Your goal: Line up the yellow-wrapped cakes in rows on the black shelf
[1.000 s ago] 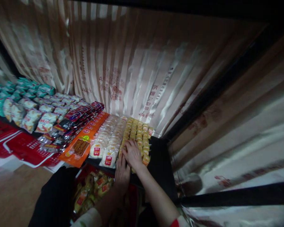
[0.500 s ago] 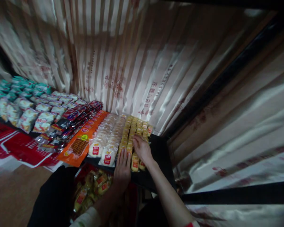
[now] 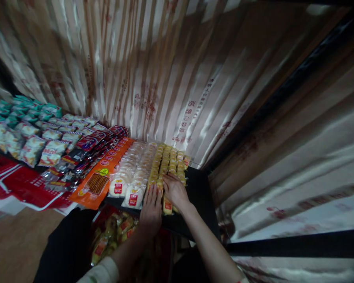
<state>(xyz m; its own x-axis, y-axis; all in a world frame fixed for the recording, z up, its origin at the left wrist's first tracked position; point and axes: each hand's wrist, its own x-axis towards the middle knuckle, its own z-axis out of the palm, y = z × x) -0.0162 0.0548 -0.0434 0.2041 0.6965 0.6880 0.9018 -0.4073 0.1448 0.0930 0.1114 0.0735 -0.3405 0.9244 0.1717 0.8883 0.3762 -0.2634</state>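
Left hand (image 3: 151,210): my fingers lie straight over the near ends of the left yellow rows; they close round nothing that I can see, and I judge that they steady the front.
Right hand (image 3: 176,191): my fingers bend down onto the rows just to the right and a little farther in; I cannot tell whether they grasp a packet, since the hand hides what is under it.
Yellow packets (image 3: 165,158): under my fingers, in tight rows running near to far at the right of the goods; packed so closely, they probably prop one another up.
White packets (image 3: 140,171): two rows just left of the yellow ones, red labels facing near, likely for easy reading.
Orange bag (image 3: 96,183): lies left of the white packets.
Farther left: dark packs (image 3: 91,143) overlap, then white bags (image 3: 53,152), then green bags (image 3: 22,111), seemingly sorted by kind.
Loose packets (image 3: 101,248): yellow too, jumbled below the near edge of the black shelf (image 3: 203,196), perhaps for short reaching.
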